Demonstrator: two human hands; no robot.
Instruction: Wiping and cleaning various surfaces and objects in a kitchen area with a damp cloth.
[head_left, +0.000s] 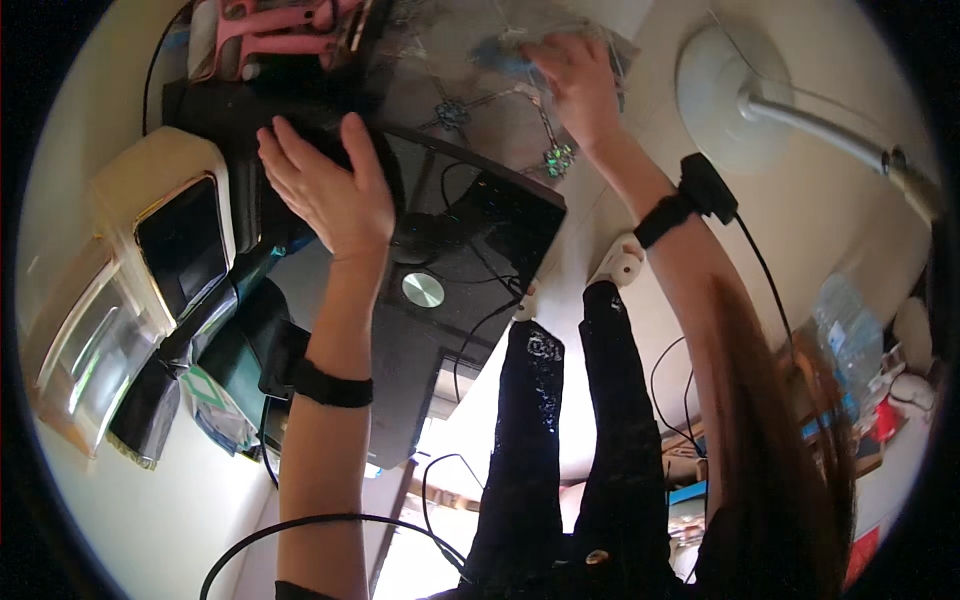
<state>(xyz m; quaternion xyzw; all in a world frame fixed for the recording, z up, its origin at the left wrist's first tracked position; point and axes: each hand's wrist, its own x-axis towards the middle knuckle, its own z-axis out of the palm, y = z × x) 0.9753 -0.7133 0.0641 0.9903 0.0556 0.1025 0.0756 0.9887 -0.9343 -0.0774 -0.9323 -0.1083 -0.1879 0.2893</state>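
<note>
My left hand is over dark objects beside a glossy black tabletop, thumb spread away from the fingers and nothing in its grasp. Whether its palm touches anything below is hidden. My right hand reaches to the far side, over a clear sheet with a flower-like pattern. Its fingertips are beside a blurred blue item, which may be a cloth; blur hides whether they grip it. A round silver disc shows on the black furniture nearer me.
Pink plastic frames stand at far left, above a cream container with a dark front and a clear plastic box. On the right are a round white stand base with a grey pole and a plastic bottle. Cables trail from both wrist straps.
</note>
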